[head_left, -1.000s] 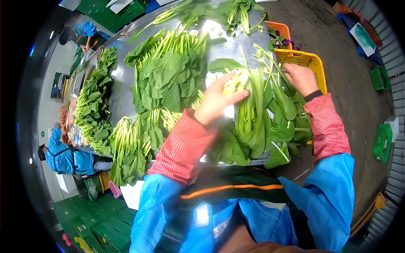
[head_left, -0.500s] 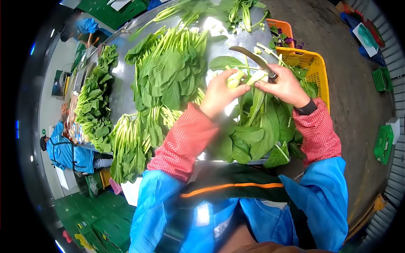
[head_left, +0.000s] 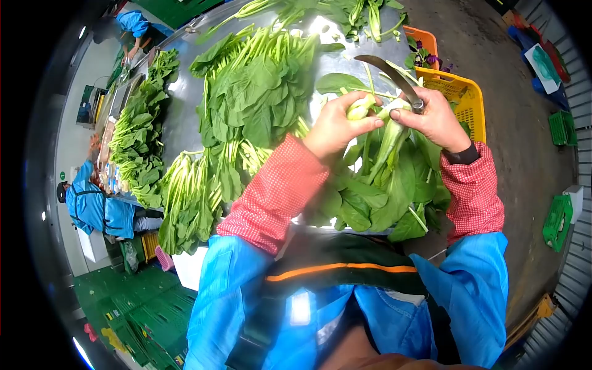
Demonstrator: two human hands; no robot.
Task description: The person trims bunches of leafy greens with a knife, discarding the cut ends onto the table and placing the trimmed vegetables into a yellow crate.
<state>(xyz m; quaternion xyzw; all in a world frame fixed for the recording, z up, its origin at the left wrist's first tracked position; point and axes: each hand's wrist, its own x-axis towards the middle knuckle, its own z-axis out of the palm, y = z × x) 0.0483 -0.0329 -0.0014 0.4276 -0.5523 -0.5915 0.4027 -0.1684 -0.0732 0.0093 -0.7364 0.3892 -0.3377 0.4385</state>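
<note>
My left hand (head_left: 339, 126) is closed round the pale cut stem ends of some greens (head_left: 362, 107). Close on its right, my right hand (head_left: 435, 120) grips a knife with a curved blade (head_left: 391, 73), which points up and to the left. The thumb of that hand presses on the pale base of a leafy stalk (head_left: 388, 145), whose leaves hang towards me. Below both hands lie broad green leaves (head_left: 370, 200) at the near edge of the metal table (head_left: 185, 80). A large heap of leafy greens (head_left: 256, 92) lies left of my hands.
An orange crate (head_left: 424, 38) and a yellow crate (head_left: 472, 102) stand beyond my right hand. More greens (head_left: 139, 135) lie along the table's left side. Two people in blue, one (head_left: 98, 206) at left and one (head_left: 132, 24) farther back, are across the table. Green crates (head_left: 135, 308) are at lower left.
Both hands, with the knife and the stalks, have shifted slightly right in view. The blade sits farther from the left hand's fingers, and the whole view has moved a little.
</note>
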